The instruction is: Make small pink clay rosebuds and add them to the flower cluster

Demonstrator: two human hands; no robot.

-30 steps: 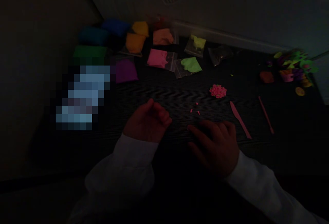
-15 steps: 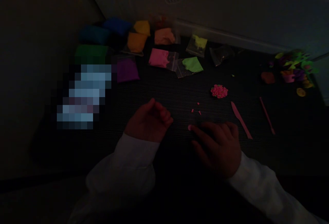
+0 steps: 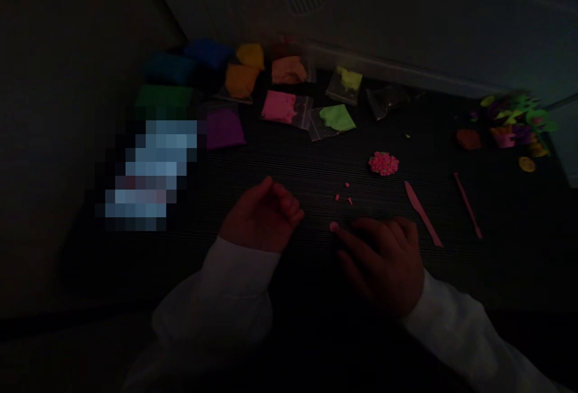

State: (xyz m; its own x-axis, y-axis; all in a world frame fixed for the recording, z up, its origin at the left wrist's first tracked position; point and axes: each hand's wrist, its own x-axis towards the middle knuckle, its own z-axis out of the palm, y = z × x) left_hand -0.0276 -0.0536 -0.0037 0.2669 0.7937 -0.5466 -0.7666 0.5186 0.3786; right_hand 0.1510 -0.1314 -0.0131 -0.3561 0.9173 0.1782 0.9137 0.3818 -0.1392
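My right hand (image 3: 383,263) lies low over the dark table, fingers spread. Its index fingertip rests on a small flattened pink piece of clay (image 3: 333,226). To the left, my left hand (image 3: 262,215) is turned on its side with the fingers curled in; no object shows in it. Just beyond the hands are several tiny pink clay bits (image 3: 349,200). Farther back sits a cluster of small pink clay petals (image 3: 383,164) with some green at its edge. A pink modelling knife (image 3: 422,213) and a thin pink modelling tool (image 3: 468,205) lie right of my right hand.
Bags of coloured clay line the back, among them a pink one (image 3: 279,107), a green one (image 3: 338,118) and a purple one (image 3: 224,128). A pixelated bright screen-like patch (image 3: 158,158) is at left. Colourful clay figures (image 3: 515,122) and a brown lump (image 3: 468,139) stand at right.
The whole view has shifted slightly, with things sitting a little lower in the picture. Both hands keep almost the same pose, the right index finger still on the pink piece.
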